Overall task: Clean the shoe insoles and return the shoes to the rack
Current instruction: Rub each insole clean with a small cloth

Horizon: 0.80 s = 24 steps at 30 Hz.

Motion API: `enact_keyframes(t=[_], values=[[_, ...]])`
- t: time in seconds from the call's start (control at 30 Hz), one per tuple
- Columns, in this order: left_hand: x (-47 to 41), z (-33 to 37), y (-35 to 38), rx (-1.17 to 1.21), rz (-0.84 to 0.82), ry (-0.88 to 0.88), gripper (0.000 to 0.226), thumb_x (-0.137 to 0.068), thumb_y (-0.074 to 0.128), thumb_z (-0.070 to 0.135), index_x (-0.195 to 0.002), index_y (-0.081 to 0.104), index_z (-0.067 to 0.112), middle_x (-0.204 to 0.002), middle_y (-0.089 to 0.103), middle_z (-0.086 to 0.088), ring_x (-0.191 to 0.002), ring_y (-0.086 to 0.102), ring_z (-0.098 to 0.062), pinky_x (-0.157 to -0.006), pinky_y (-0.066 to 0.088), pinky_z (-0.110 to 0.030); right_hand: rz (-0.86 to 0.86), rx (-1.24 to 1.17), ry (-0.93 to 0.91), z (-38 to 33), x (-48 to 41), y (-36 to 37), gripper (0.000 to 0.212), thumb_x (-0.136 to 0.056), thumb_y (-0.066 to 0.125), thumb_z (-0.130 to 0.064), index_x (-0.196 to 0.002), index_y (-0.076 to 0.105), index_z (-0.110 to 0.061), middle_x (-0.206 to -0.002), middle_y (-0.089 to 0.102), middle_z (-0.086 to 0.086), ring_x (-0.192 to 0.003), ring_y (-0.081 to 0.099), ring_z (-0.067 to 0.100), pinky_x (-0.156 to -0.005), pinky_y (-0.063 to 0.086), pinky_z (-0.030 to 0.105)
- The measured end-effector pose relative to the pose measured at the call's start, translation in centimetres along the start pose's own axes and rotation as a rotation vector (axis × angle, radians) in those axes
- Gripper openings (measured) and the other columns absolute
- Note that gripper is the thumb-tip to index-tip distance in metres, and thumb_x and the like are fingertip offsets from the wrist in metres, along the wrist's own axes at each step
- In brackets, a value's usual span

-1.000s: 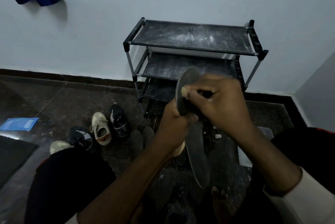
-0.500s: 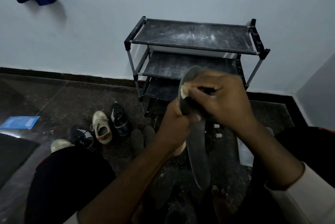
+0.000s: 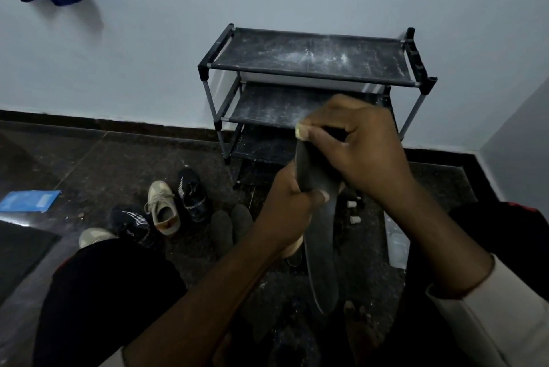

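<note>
— Pale wall, dark floor, dusty shoe rack (image 3: 297, 53) at upper centre. What has changed?
— The right hand (image 3: 356, 147) has slid its pale wad (image 3: 300, 131) up the insole (image 3: 322, 262) and now covers the tip that showed a moment ago. The wiping is probably nearing that end.
— And the hands?
— At centre frame, the right fingers curl tight, pinching the wad against the insole. The left hand (image 3: 292, 203) grips the insole's middle, holding it roughly upright. Shoes (image 3: 162, 209) wait on the floor at lower left, off the rack.
</note>
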State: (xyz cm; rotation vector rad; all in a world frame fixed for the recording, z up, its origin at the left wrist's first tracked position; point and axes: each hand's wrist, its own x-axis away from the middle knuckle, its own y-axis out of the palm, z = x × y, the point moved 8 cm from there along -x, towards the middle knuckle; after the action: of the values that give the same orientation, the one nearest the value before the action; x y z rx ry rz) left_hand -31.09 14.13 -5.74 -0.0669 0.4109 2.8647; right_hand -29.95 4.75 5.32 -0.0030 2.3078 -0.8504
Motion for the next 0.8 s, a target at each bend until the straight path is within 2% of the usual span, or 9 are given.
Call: enact_keyframes(t=[0.07,0.13,0.17,0.27,0.33,0.5,0.67,0.8], values=[[-0.2,0.3,-0.5,-0.015,0.012,0.012,0.039,-0.069,0.054,-0.009,-0.101,0.066,0.007,-0.091,0.074,0.000,-0.091,0.071,-0.015,-0.073,0.055,-0.026,-0.185,-0.059,-0.002,-0.3,0.8,1.4,0.009,-0.091,0.075,-0.015,-0.099,0.081,-0.014,-0.095,0.073,-0.004,-0.087,0.070,0.007,-0.075,0.059,0.037],[-0.4,0.5,-0.9,-0.018,0.021,0.045,0.036,-0.069,0.054,-0.011,-0.100,0.066,0.002,-0.096,0.073,-0.006,-0.097,0.069,-0.022,-0.076,0.055,-0.031,-0.330,-0.147,0.033,-0.5,1.6,2.4,0.011,-0.090,0.077,-0.017,-0.100,0.081,-0.017,-0.095,0.074,-0.007,-0.088,0.072,0.007,-0.076,0.060,0.037],[-0.4,0.4,-0.9,-0.017,0.025,0.044,0.037,-0.070,0.053,-0.012,-0.103,0.066,0.000,-0.099,0.072,-0.009,-0.099,0.068,-0.024,-0.077,0.054,-0.033,-0.312,-0.160,0.045,-0.3,1.6,2.2,0.011,-0.089,0.077,-0.018,-0.100,0.081,-0.017,-0.095,0.075,-0.007,-0.087,0.072,0.007,-0.076,0.060,0.036],[-0.1,0.2,-0.2,-0.017,-0.005,0.004,0.054,-0.071,0.052,-0.008,-0.125,0.058,-0.002,-0.107,0.071,-0.008,-0.102,0.068,-0.020,-0.079,0.054,-0.028,-0.042,-0.071,0.060,0.6,0.6,0.2,0.010,-0.090,0.076,-0.017,-0.099,0.081,-0.015,-0.094,0.074,-0.005,-0.085,0.070,0.004,-0.077,0.059,0.036],[0.0,0.3,0.2,-0.011,-0.032,0.012,0.062,-0.071,0.051,-0.009,-0.133,0.053,-0.003,-0.113,0.069,-0.010,-0.106,0.068,-0.019,-0.081,0.054,-0.026,0.059,-0.036,0.069,0.8,0.5,-0.6,0.011,-0.091,0.075,-0.017,-0.100,0.080,-0.014,-0.094,0.073,-0.004,-0.085,0.069,0.005,-0.077,0.059,0.036],[-0.3,0.8,-1.1,0.038,0.037,0.033,0.055,-0.070,0.052,-0.016,-0.125,0.056,-0.010,-0.110,0.069,-0.017,-0.108,0.067,-0.028,-0.081,0.054,-0.030,-0.185,-0.094,0.054,0.2,2.1,1.9,0.013,-0.089,0.078,-0.015,-0.101,0.081,-0.018,-0.094,0.075,-0.005,-0.084,0.070,0.007,-0.074,0.058,0.037],[-0.1,0.8,-1.2,0.076,0.052,-0.007,0.071,-0.071,0.050,-0.019,-0.137,0.052,0.007,-0.121,0.068,-0.016,-0.113,0.067,-0.028,-0.084,0.056,-0.031,-0.006,0.022,0.133,2.2,1.7,0.0,0.012,-0.088,0.078,-0.021,-0.100,0.081,-0.018,-0.089,0.073,-0.007,-0.080,0.066,0.004,-0.073,0.057,0.036],[-0.1,1.4,-1.7,0.157,0.100,-0.052,0.062,-0.078,0.050,-0.026,-0.131,0.057,0.006,-0.107,0.073,-0.014,-0.098,0.072,-0.025,-0.072,0.057,-0.029,-0.113,0.049,0.106,1.0,2.4,1.8,0.012,-0.088,0.078,-0.022,-0.099,0.081,-0.019,-0.090,0.072,-0.008,-0.080,0.065,0.002,-0.072,0.057,0.030]])
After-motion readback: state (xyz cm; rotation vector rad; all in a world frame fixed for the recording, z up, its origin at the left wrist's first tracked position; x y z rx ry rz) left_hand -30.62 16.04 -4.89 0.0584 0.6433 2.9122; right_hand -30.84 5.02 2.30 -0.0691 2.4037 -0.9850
